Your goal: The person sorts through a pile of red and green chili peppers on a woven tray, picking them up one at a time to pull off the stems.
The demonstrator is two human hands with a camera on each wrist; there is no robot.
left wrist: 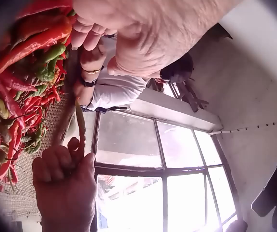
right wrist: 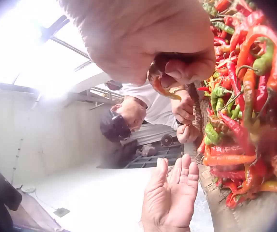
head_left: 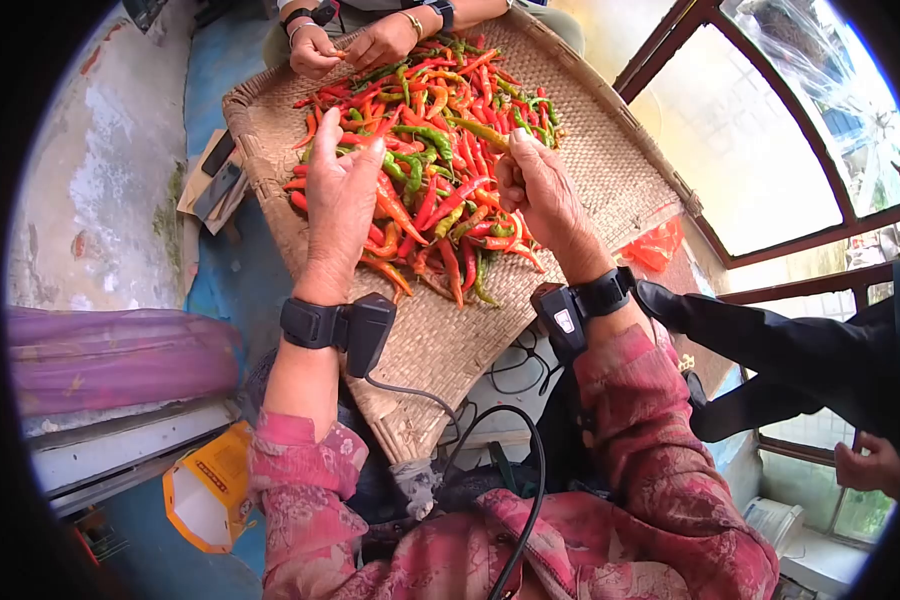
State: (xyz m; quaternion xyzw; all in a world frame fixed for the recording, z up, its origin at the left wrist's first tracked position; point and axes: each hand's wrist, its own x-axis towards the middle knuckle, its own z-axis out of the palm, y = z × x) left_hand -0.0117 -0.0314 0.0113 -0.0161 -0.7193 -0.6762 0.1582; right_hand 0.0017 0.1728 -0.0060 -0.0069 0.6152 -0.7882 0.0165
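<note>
My right hand [head_left: 552, 200] pinches a long yellowish-green chili pepper [head_left: 480, 132] between thumb and fingers, its tip pointing left over the heap. In the right wrist view the same pepper [right wrist: 165, 90] shows orange and yellow below the curled fingers. My left hand [head_left: 340, 200] holds nothing; its fingers are straight and its palm faces inward, seen plainly as the left hand [right wrist: 171, 197] in the right wrist view. Between and beyond both hands lies a heap of red, orange and green chili peppers [head_left: 448, 200] on a woven tray [head_left: 610, 150].
Across the tray another person's hands [head_left: 355, 48] work close together over the far edge. A person in dark trousers [head_left: 780, 340] is at the right, beside the windows [head_left: 740, 140]. A yellow box [head_left: 210, 485] stands at lower left; a cable [head_left: 535, 450] loops near my lap.
</note>
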